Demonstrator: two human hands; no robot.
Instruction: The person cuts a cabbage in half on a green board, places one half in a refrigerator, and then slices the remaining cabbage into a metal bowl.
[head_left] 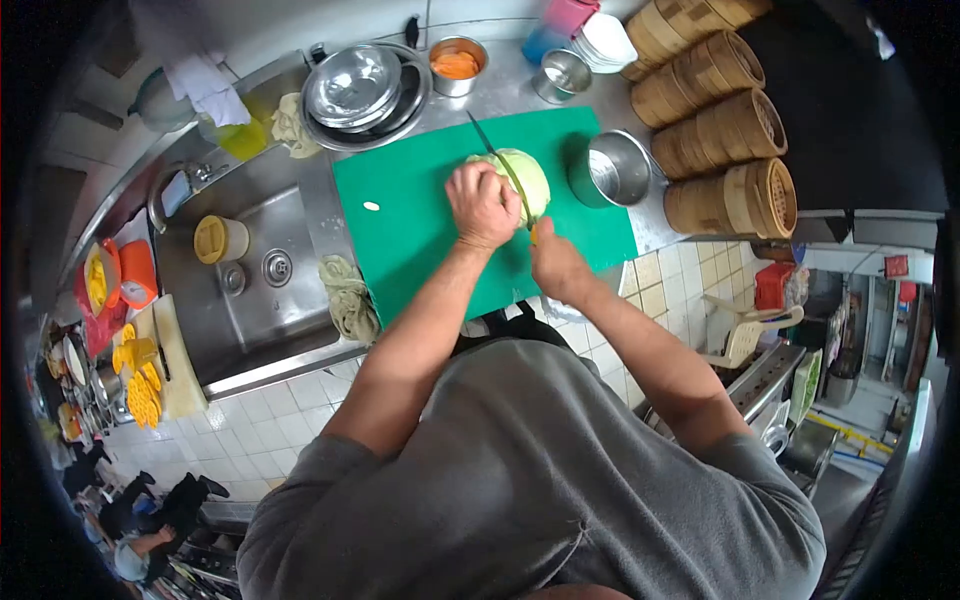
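Observation:
A pale green cabbage sits on a green cutting board. My left hand is closed over the cabbage's left side, fingers curled against it. In my right hand is the orange handle of a knife, gripped with the fingers wrapped round it. The long dark blade lies across the cabbage, its tip pointing away to the upper left, close to my left fingers. A small white scrap rests on the board's left part. On the board's right side stands a metal pot.
Behind the board are stacked metal bowls, a pot of orange pieces and a small metal pot. Bamboo steamers line the right. At left is a sink holding a yellow tub; a cloth lies on its edge.

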